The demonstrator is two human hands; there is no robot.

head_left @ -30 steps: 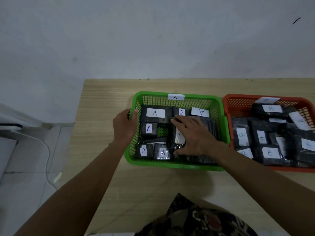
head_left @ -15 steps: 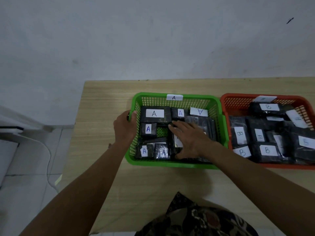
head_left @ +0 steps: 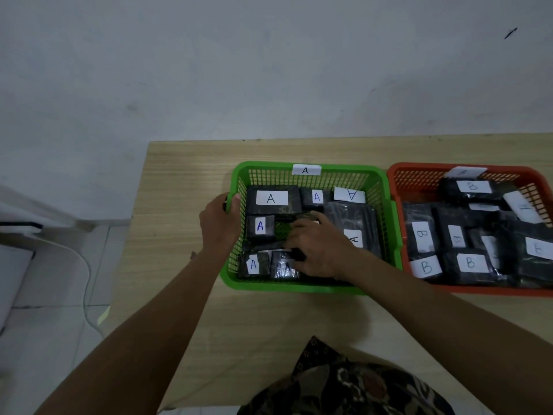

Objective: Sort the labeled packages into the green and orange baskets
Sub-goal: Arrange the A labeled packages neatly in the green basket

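Package lengthwise front-to-back, green basket

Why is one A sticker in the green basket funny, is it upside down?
Yes, upside down. The label at the back right of the green basket shows its A pointing toward the camera, unlike the upright label beside it.

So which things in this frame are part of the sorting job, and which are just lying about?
Part of the job:
green basket tagged A
orange basket
black packages labeled A
black packages labeled B
left hand gripping the green basket's rim
right hand among the A packages

Lying about:
white cable on the floor
wooden table
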